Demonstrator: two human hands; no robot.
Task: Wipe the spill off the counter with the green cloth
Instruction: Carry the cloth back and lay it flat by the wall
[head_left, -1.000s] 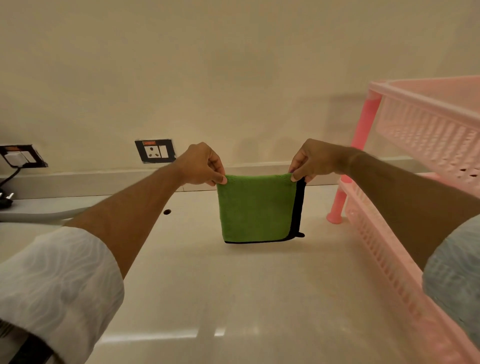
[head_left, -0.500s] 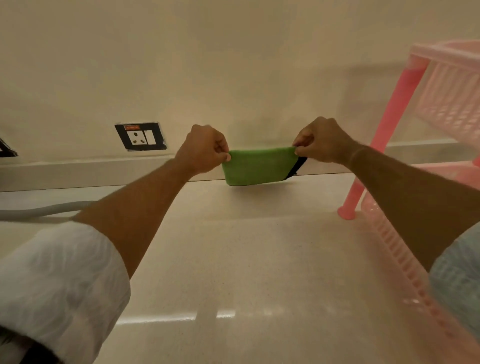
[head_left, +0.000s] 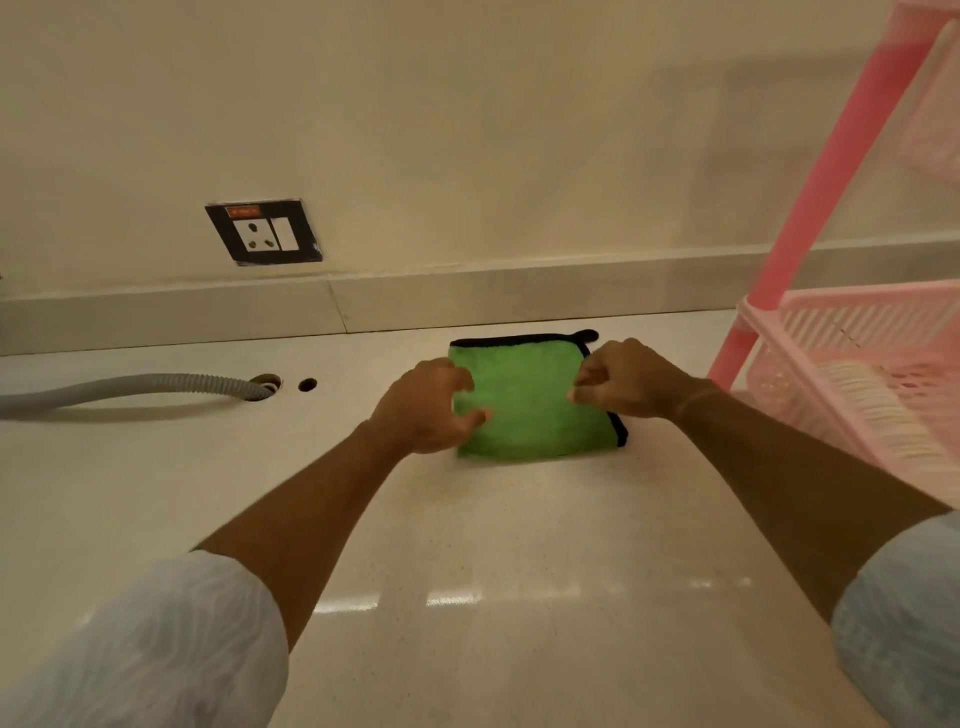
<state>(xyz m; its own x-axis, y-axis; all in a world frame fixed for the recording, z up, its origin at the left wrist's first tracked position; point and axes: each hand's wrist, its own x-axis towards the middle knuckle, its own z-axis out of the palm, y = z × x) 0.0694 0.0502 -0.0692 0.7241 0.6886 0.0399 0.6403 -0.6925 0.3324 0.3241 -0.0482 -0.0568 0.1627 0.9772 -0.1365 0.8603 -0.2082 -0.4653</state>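
The green cloth (head_left: 524, 410), folded square with a black hem, lies flat on the pale counter (head_left: 467, 545) near the back wall. My left hand (head_left: 415, 410) hovers over the cloth's left edge with its fingers curled and apart, thumb touching the fabric, nothing gripped. My right hand (head_left: 623, 379) sits over the cloth's right edge with its fingers curled closed. No fold of cloth shows between them. I see no spill on the counter surface.
A pink plastic rack (head_left: 779, 322) stands close on the right, holding white plates (head_left: 872, 415). A grey corrugated hose (head_left: 130, 387) enters a counter hole at left, beside a smaller hole (head_left: 307, 384). A black socket plate (head_left: 262, 231) sits on the wall.
The cloth, held hanging by its top corners between both hands, has come down and now lies flat on the counter. My left hand has let go of it.
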